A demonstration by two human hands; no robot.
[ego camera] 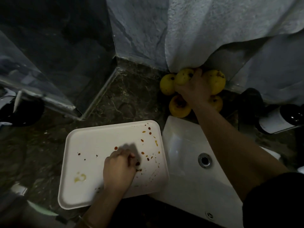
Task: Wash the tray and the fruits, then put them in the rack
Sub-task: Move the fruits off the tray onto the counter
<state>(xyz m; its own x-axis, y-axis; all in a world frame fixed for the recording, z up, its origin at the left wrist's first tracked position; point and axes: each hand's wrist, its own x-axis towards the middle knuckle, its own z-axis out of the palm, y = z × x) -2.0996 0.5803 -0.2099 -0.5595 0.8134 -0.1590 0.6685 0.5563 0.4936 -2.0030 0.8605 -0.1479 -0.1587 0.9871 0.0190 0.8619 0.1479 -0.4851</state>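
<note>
A white rectangular tray (92, 145) lies on the dark marble counter, spattered with red and yellow stains. My left hand (119, 168) rests on the tray's middle with its fingers curled down onto the surface; whether it holds anything I cannot tell. Several yellow fruits (167, 83) are heaped at the back against the wall, beyond the white sink (184, 162). My right hand (193, 89) reaches over the sink and lies on the heap, its fingers curled round one yellow fruit (183, 76).
A pale towel (205, 33) hangs down the wall, its lower edge touching the fruits. A dark bottle with a white label (278, 120) lies right of the sink. The sink drain (204, 160) shows in the basin. A mirror panel (54, 55) stands at the left.
</note>
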